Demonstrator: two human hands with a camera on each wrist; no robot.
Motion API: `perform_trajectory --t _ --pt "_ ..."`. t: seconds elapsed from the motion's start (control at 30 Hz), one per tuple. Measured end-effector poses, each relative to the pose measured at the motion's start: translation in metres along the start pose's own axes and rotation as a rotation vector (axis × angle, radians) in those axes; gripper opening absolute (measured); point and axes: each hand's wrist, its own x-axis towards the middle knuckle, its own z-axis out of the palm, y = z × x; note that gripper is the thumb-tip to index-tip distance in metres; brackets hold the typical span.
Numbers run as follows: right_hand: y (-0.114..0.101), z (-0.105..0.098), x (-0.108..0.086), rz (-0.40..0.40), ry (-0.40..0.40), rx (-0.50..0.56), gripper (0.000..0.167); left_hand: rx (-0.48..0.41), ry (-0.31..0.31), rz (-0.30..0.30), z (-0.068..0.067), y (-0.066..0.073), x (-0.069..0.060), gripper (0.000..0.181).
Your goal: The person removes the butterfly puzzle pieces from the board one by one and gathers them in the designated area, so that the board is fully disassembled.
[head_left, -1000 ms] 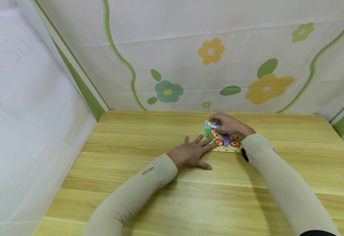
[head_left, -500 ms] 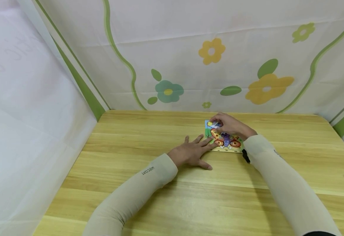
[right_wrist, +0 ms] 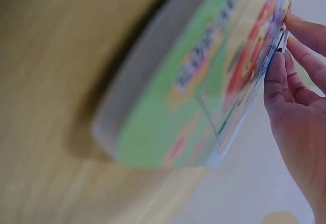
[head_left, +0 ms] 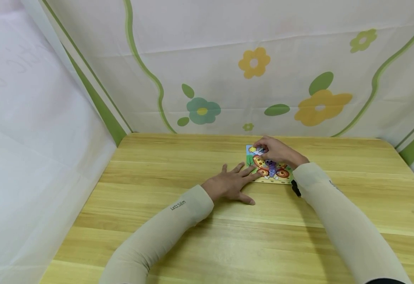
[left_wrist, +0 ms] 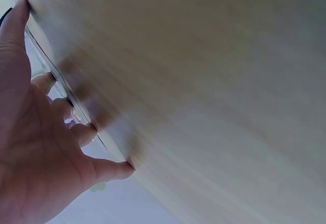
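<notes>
A butterfly jigsaw puzzle board lies flat near the table's far edge, with a green, blue and red picture. My left hand is spread flat, two fingers resting on the board's left part and the thumb on the wood. The left wrist view shows this hand with its fingertips down on the surface. Over the board's upper part, my right hand pinches a small puzzle piece between thumb and fingers, mostly hidden by them. In the right wrist view, the right hand's fingertips meet at the picture surface.
The wooden table runs to a white cloth backdrop printed with flowers. Another white cloth hangs along the left side. A small black object shows at the right wrist.
My right hand shifts very slightly over the upper part of the board, its fingers still pinched. The left hand and the board stay in place.
</notes>
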Motion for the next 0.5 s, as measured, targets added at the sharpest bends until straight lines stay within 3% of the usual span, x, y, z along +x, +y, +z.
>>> perform_trajectory --t 0.5 --pt "-0.0011 0.0003 0.0004 0.013 0.023 0.005 0.044 -0.003 0.003 0.000 -0.0006 0.0004 -0.0013 0.095"
